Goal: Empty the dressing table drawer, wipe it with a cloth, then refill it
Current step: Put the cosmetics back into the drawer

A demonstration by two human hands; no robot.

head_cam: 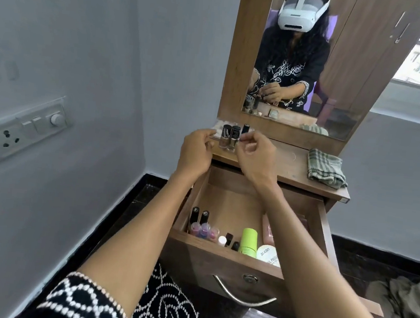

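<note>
Both hands, left [196, 149] and right [253, 147], hover loosely curled and empty beside small glass polish bottles [229, 138] standing on the desk [283, 164], fragile, tippy things probably best pinched by their caps, while the open drawer [222, 257] remains part-filled.

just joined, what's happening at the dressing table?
A person is emptying the open drawer onto the tabletop. Both hands, the left hand and the right hand, are up at a pair of nail polish bottles standing on the top; whether either is gripping one is unclear. More bottles, a green tube and a white jar remain at the drawer's front. A folded checked cloth lies unused on the right of the top.
</note>
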